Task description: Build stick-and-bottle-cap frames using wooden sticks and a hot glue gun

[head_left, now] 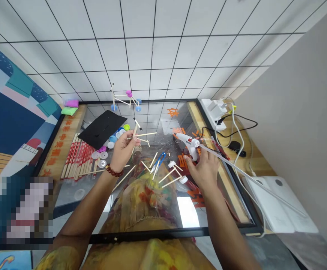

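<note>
My left hand, with a beaded bracelet at the wrist, pinches a small frame of joined wooden sticks above the glass tabletop. Close beyond its fingertips is a short white stick with black ends; whether it touches the frame is unclear. At the right, a white glue gun points left, a long glue stick trailing from its back. My right hand is beside the gun's handle, thumb and fingers apart, with no finger visibly wrapped round it. Between the hands lie blue-handled snips, loose sticks and a stick piece with white caps.
Red-wrapped sticks, bottle caps and a black sheet lie at left. A stick model on blue wheels stands at the back edge. A power strip, cables and a white box occupy the right side.
</note>
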Tool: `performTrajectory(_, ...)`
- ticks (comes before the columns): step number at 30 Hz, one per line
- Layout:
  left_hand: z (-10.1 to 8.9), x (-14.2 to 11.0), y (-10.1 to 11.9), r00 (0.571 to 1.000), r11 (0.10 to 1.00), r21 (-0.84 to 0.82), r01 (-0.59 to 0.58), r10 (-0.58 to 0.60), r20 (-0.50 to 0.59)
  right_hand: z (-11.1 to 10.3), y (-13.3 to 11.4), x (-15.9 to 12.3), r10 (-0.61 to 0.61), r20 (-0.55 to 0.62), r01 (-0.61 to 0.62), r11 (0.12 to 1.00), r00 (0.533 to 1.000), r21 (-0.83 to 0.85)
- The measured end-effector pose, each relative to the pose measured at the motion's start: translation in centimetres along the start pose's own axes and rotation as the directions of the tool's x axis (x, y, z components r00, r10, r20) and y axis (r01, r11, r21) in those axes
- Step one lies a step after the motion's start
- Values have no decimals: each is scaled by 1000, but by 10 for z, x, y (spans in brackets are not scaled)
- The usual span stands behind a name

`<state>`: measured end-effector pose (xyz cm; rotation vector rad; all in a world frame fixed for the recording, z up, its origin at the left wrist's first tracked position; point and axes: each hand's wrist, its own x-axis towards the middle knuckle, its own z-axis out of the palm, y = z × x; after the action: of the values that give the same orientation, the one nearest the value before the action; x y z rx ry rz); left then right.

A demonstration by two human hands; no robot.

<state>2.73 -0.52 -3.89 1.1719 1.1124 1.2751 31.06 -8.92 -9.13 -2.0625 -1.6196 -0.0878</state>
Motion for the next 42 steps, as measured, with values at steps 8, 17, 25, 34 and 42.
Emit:
performTrajectory(8,-1,1,-2,1000,1000,5,1,-1,-16,1,-3,-2,34,38,-34,999,999,-13)
performTrajectory(17,-1,0,-3,1000,1000,26,-8,8,-1,-1,-1,-2,42,39,-41,999,998,-29)
performTrajectory(25,-1,1,-6,999,997,69,-28,26,28,-2,-3,-1,56,51,-54,997,997,-47)
performTrajectory(34,-3,1,-8,998,993,109,-35,30,46,0,-1,-3,53,41,-51,998,998,-44)
performTrajectory(42,-2,1,-7,998,992,125,-36,30,48,-2,-3,-2,71,55,-69,997,996,-35)
